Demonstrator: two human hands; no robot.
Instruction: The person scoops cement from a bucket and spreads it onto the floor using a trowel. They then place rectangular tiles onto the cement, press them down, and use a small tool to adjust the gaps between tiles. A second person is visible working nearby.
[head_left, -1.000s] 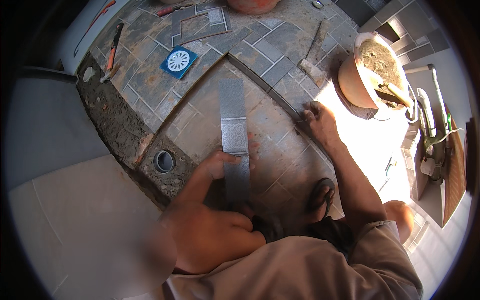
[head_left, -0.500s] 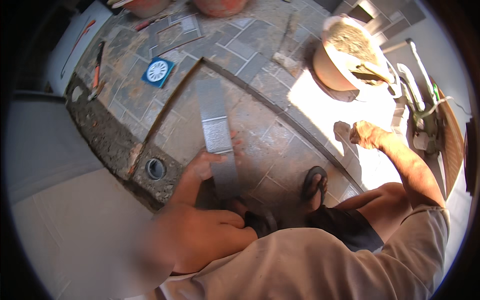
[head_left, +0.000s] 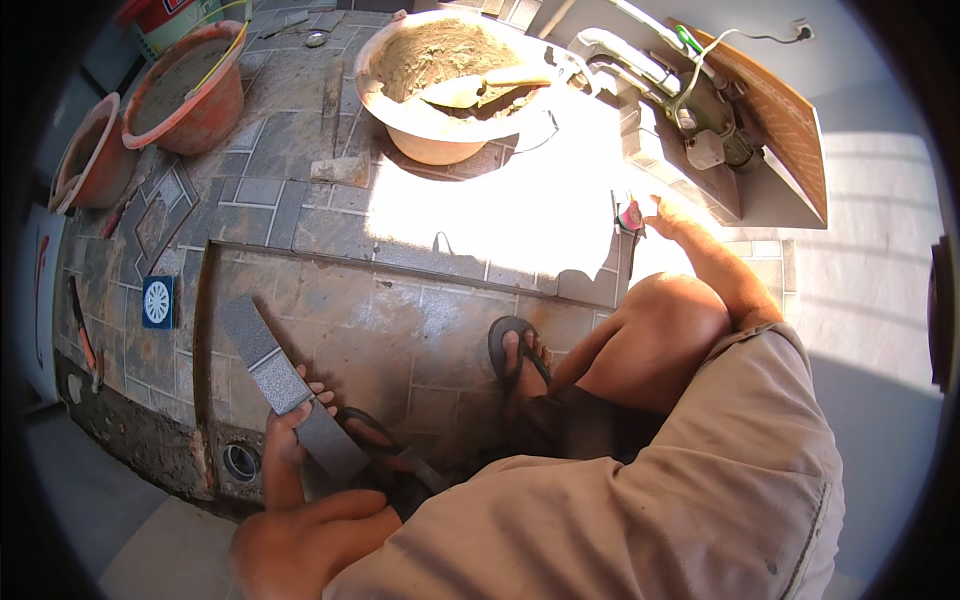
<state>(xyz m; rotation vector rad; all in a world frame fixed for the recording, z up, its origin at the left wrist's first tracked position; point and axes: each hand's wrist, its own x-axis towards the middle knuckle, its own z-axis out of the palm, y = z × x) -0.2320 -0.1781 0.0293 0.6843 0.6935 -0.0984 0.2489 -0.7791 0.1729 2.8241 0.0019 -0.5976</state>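
My left hand grips a long grey tile strip, crossed by pale joint lines, from the side. The strip slants above a recessed patch of tiled floor, with my thumb on its face and my fingers beyond its edge. On the right, my right hand reaches out at the sunlit floor, fingers apart. Just by its fingertips is a small pink and dark object, whose kind glare hides. A round pipe opening lies left of my left hand.
A mortar bucket with a trowel stands ahead. Two more tubs are at far left. A blue-framed drain cover and a hammer lie left. A pump-like machine with pipes and a leaning board stand at right.
The view has swung right. My right hand has reached to the small pink object, its fingers less curled. The tile strip, still in my left hand, now slants more.
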